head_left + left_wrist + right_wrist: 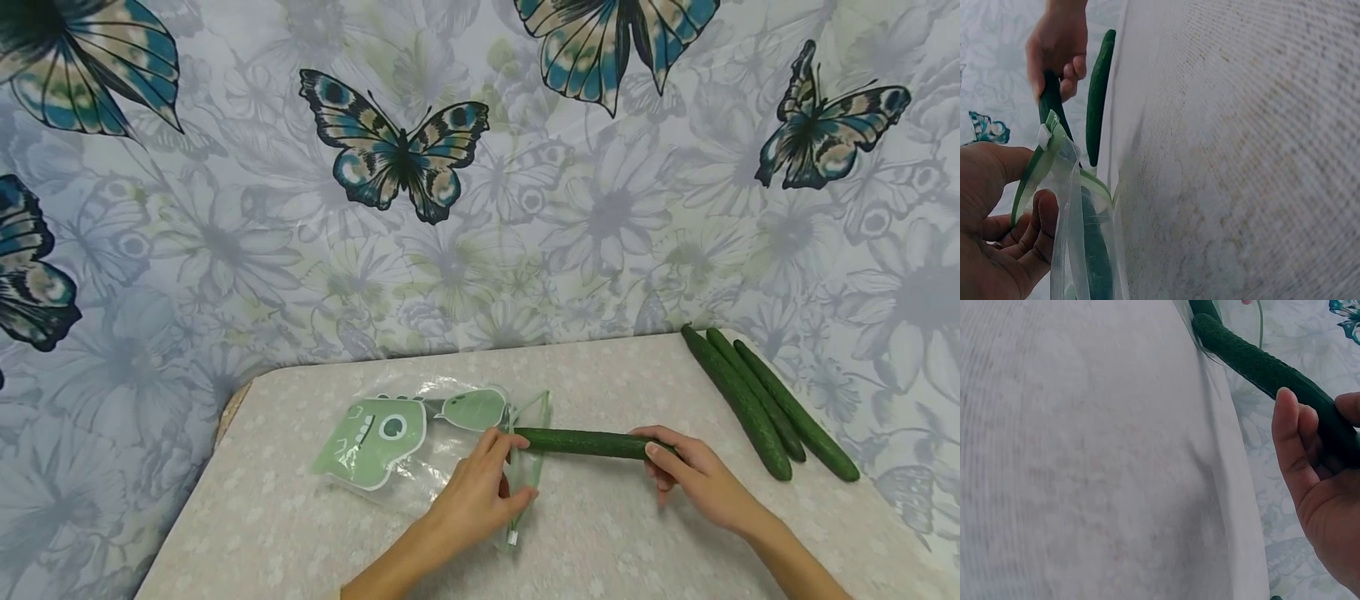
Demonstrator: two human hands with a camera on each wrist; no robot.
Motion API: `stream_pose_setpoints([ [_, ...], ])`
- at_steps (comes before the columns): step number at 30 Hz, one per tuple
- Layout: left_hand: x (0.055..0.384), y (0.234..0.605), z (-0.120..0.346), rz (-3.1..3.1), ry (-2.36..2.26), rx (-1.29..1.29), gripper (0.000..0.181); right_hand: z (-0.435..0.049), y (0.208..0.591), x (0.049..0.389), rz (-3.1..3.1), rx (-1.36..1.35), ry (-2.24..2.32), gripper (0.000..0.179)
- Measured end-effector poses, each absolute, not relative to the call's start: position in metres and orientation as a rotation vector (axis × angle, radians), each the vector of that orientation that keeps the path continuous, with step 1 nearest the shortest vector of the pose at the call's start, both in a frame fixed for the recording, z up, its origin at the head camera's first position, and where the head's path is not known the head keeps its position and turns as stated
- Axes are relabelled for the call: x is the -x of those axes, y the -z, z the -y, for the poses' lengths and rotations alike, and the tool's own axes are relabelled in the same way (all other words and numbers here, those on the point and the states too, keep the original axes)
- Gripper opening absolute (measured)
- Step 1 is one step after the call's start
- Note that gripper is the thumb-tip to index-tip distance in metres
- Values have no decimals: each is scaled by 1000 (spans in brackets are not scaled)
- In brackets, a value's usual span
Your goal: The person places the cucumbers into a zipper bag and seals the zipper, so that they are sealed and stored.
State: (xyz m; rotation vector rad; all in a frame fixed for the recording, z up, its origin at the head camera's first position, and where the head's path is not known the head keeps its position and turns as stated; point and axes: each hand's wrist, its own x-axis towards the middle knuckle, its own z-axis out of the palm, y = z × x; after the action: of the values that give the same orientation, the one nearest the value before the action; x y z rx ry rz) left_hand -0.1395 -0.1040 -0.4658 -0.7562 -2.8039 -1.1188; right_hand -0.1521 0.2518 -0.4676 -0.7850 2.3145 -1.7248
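A clear zip bag (438, 458) with a green cartoon print lies on the table, its mouth facing right. My left hand (476, 492) holds the bag's green-edged opening, fingers bent at the rim in the left wrist view. My right hand (697, 471) grips one end of a cucumber (585, 442), thumb on top. The other end of this cucumber reaches the bag's mouth beside my left fingertips. Inside the bag, another dark green cucumber (1094, 250) shows through the plastic in the left wrist view. A white slider (512, 537) sits at the near end of the zip.
Three cucumbers (772, 400) lie side by side at the table's right edge. The table (262, 517) has a pale patterned cloth. Behind it hangs a butterfly-and-flower backdrop (562, 250).
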Motion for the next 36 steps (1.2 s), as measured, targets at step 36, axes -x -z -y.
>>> stream_pose_setpoints([
  [36, 140, 465, 102, 2797, 1184, 765, 56, -179, 493, 191, -2119, 796, 1752, 43],
])
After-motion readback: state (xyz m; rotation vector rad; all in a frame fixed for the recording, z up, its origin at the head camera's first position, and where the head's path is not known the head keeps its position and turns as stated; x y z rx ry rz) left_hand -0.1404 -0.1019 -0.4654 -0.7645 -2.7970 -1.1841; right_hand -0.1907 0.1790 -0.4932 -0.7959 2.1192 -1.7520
